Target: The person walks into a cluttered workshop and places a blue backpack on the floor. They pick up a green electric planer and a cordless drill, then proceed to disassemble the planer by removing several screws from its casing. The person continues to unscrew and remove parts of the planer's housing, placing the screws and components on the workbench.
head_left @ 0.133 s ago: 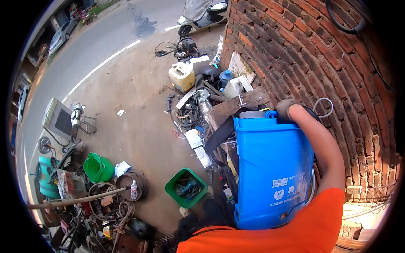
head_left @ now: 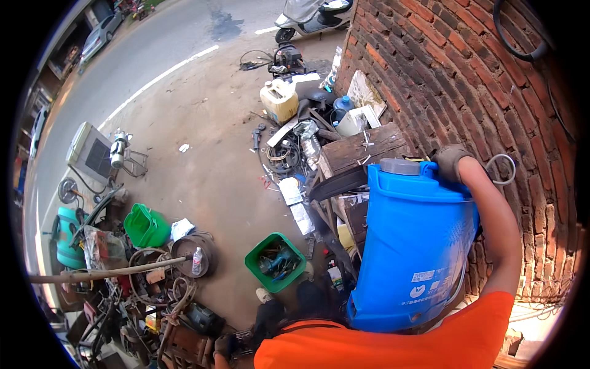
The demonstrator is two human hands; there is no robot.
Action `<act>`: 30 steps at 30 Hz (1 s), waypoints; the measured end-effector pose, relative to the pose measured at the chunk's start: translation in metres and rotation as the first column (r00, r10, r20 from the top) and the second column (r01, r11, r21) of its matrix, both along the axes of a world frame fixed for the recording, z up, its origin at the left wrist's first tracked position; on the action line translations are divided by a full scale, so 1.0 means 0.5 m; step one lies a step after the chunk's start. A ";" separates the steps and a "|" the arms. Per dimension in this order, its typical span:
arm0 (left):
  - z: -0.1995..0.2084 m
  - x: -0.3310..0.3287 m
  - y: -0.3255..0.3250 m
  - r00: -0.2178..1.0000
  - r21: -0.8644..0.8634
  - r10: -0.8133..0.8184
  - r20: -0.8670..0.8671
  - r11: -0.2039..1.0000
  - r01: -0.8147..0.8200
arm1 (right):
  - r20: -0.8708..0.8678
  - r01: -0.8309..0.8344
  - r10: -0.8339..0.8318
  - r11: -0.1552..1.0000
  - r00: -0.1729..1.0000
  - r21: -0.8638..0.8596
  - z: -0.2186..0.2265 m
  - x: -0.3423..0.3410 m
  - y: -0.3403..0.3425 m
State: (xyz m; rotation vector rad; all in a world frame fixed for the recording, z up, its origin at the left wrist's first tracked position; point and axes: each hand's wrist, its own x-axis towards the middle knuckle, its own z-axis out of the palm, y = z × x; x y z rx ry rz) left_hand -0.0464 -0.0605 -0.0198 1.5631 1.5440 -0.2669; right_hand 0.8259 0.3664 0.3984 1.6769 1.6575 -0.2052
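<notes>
A large blue backpack sprayer tank (head_left: pixel 418 246) with a grey screw cap (head_left: pixel 399 166) stands close on my right, tilted. My right hand (head_left: pixel 452 161), in a dark work glove, grips its top by the corner beside the cap. A black strap (head_left: pixel 337 183) hangs off the tank's left side, and a pale hose (head_left: pixel 505 169) loops out behind my hand. At the lower edge my gloved left hand (head_left: pixel 222 347) is low beside my leg, next to a dark metal part (head_left: pixel 244 342). Its fingers are too hidden to make out.
Ahead lies a green bin (head_left: pixel 275 261) of tools. On the left are a green bucket (head_left: pixel 147 225), a long wooden pole (head_left: pixel 110 272) and piled scrap metal. Past the tank are a wooden bench (head_left: pixel 362 147), a cream jerrycan (head_left: pixel 279 100) and a brick wall (head_left: pixel 455 80).
My left hand has come into view at the lower edge. The sprayer tank leans more, its top further right and its base slightly left, with my right hand still on it. The view has shifted slightly.
</notes>
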 end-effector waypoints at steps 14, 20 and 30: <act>-0.063 -0.198 0.174 0.802 -0.507 0.392 0.450 0.852 -0.131 | 0.380 -0.139 0.031 0.955 0.924 0.260 0.354 -0.428 -0.524; -0.169 -0.473 0.171 0.727 0.176 -0.662 -0.183 0.705 0.687 | 0.293 -0.126 -0.038 0.846 0.955 0.518 0.460 -0.603 -0.546; -0.226 -0.610 0.007 0.984 0.060 -0.135 -0.114 0.988 0.142 | -0.477 0.345 0.152 0.510 0.866 0.788 0.547 -0.859 -0.224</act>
